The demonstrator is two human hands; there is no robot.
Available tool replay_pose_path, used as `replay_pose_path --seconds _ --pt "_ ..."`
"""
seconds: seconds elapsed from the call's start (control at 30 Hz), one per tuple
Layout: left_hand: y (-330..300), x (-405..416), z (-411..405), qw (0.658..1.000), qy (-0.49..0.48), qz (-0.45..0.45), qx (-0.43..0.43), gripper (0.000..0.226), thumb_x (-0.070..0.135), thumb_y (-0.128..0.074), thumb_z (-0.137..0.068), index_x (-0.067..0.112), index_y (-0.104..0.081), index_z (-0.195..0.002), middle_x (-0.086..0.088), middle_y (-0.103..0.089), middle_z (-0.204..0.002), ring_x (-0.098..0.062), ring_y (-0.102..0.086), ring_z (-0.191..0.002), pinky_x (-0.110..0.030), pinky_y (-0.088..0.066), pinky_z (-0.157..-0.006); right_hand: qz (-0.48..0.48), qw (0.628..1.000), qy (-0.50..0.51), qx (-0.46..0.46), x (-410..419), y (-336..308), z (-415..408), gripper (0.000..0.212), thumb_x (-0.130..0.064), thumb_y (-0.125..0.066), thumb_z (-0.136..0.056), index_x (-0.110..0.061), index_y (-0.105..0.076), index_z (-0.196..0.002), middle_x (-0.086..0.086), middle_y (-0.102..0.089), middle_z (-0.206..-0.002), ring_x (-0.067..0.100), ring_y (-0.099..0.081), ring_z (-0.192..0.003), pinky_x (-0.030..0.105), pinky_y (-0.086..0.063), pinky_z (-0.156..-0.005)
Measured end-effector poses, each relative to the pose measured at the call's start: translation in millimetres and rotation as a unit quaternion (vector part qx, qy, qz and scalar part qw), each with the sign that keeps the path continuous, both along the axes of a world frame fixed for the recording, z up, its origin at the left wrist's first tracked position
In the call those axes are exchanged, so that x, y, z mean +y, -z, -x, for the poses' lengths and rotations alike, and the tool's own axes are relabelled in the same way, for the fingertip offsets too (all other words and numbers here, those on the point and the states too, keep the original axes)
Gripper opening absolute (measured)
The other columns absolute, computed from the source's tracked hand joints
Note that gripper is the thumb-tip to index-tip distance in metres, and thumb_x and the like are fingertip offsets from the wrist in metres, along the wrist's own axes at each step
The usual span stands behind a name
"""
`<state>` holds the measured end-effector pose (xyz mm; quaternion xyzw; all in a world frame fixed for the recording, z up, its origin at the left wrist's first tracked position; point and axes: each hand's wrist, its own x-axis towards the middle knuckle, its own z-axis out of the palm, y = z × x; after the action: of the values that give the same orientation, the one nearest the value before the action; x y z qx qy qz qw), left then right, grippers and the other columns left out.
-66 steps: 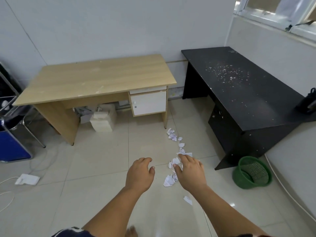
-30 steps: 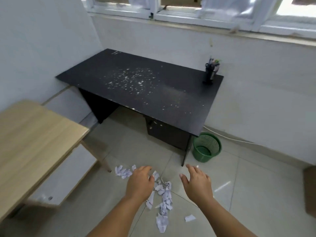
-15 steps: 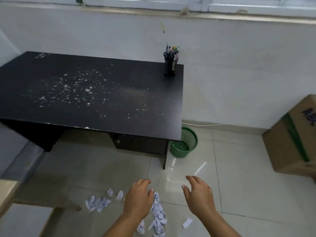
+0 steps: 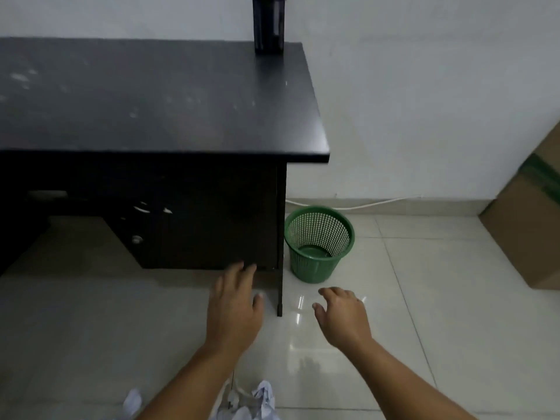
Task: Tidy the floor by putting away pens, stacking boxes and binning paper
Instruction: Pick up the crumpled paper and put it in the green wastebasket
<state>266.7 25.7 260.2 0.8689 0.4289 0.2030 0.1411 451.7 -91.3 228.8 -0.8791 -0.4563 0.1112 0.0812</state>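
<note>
Over bare tile beside the desk edge (image 4: pixel 315 157), both hands' fingers (image 4: pixel 242 272) loose, empty.

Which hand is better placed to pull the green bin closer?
Probably the right hand: open, empty, on open floor just short of the green bin. The left hand is beyond the desk leg.

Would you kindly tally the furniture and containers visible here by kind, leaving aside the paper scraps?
Black desk: 1
Green basket: 1
Cardboard box: 1
Black pen holder: 1
Total: 4
</note>
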Motion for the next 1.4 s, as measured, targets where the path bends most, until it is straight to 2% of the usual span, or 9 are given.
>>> replay_pose_path --seconds 0.13,0.3,0.37,0.5,0.63,0.73,1.1,1.3,1.4 --pt "50.8 29.3 -25.7 0.996 0.006 -0.078 0.032 0.07 0.032 -0.065 -0.084 0.02 -0.034 -0.146 -0.013 -0.025 -0.153 -0.033 -0.02 -0.143 -0.048 -0.029 -0.114 -0.008 0.999 0.012 -0.039 29.2 66.3 -27.5 0.04 -0.043 -0.046 -0.096 -0.021 -0.056 -0.128 0.001 -0.061 -0.125 0.024 -0.052 -0.115 0.037 -0.042 -0.093" --pt "103.0 38.9 -33.4 0.994 0.011 -0.093 0.057 0.083 0.032 -0.068 -0.081 0.02 -0.024 -0.15 -0.016 -0.002 -0.159 -0.035 -0.002 -0.147 -0.053 -0.016 -0.117 -0.059 0.995 0.015 -0.075 64.1 115.5 -51.0 0.046 -0.034 -0.052 -0.093 -0.019 -0.047 -0.135 0.005 -0.052 -0.135 0.028 -0.046 -0.121 0.041 -0.042 -0.097" --pt "124.7 43.2 -35.9 0.993 0.011 -0.111 0.045 0.085 0.029 -0.07 -0.079 0.019 -0.024 -0.151 -0.014 0.006 -0.16 -0.034 0.005 -0.148 -0.055 -0.019 -0.116 -0.072 0.991 0.011 -0.113 78.9 134.2 -60.2 0.053 -0.027 -0.055 -0.091 -0.018 -0.04 -0.141 0.008 -0.044 -0.143 0.03 -0.04 -0.129 0.044 -0.039 -0.102" --pt "142.7 49.4 -38.9 0.995 0.028 -0.095 0.007 0.09 0.022 -0.071 -0.079 0.023 -0.018 -0.152 -0.006 0.021 -0.16 -0.028 0.016 -0.147 -0.052 -0.043 -0.104 -0.059 0.986 -0.007 -0.158 104.6 154.1 -81.4 0.063 -0.02 -0.057 -0.09 -0.017 -0.031 -0.147 0.01 -0.038 -0.149 0.033 -0.029 -0.139 0.049 -0.029 -0.113" --pt "147.4 54.2 -38.7 0.995 0.04 -0.093 0.003 0.093 0.018 -0.069 -0.079 0.024 -0.013 -0.153 -0.003 0.025 -0.158 -0.026 0.019 -0.147 -0.047 -0.049 -0.098 -0.046 0.984 -0.013 -0.174 110.5 156.3 -93.1 0.045 -0.014 -0.05 -0.088 -0.021 -0.046 -0.133 0.006 -0.057 -0.124 0.03 -0.042 -0.124 0.049 -0.028 -0.111" --pt "147.4 57.4 -36.9 0.993 0.046 -0.104 0.013 0.093 0.02 -0.068 -0.081 0.023 -0.011 -0.154 -0.004 0.026 -0.158 -0.027 0.02 -0.146 -0.051 -0.044 -0.103 -0.042 0.981 -0.017 -0.191 105.1 154.9 -93.1 0.033 -0.015 -0.045 -0.09 -0.023 -0.057 -0.12 0.004 -0.059 -0.11 0.028 -0.048 -0.113 0.05 -0.028 -0.109" --pt "154.1 24.5 -9.4 0.998 0.042 -0.027 0.038 0.072 0.024 -0.058 -0.088 0.022 -0.021 -0.151 -0.006 0.002 -0.162 -0.024 0.001 -0.148 -0.044 -0.009 -0.121 -0.099 0.977 -0.039 -0.184 37.8 166.9 -44.7 0.034 -0.014 -0.055 -0.09 -0.027 -0.061 -0.12 -0.001 -0.058 -0.099 0.024 -0.056 -0.101 0.054 -0.026 -0.11" --pt "183.6 -29.2 18.9 0.995 0.057 0.034 0.07 0.05 0.025 -0.055 -0.09 0.017 -0.047 -0.139 -0.005 -0.042 -0.146 -0.023 -0.034 -0.134 -0.034 -0.03 -0.112 -0.109 0.978 -0.053 -0.171 -20.5 168.6 -2.8 0.037 -0.014 -0.061 -0.088 -0.027 -0.06 -0.122 -0.003 -0.058 -0.1 0.023 -0.056 -0.1 0.054 -0.025 -0.111" --pt "196.1 -44.4 25.1 0.995 0.065 0.044 0.06 0.044 0.024 -0.057 -0.089 0.016 -0.054 -0.132 -0.001 -0.052 -0.135 -0.021 -0.043 -0.124 -0.033 -0.037 -0.104 -0.132 0.974 -0.073 -0.168 -40.5 170.4 14.9 0.037 -0.014 -0.064 -0.086 -0.027 -0.061 -0.121 -0.004 -0.059 -0.099 0.022 -0.057 -0.098 0.054 -0.026 -0.111"
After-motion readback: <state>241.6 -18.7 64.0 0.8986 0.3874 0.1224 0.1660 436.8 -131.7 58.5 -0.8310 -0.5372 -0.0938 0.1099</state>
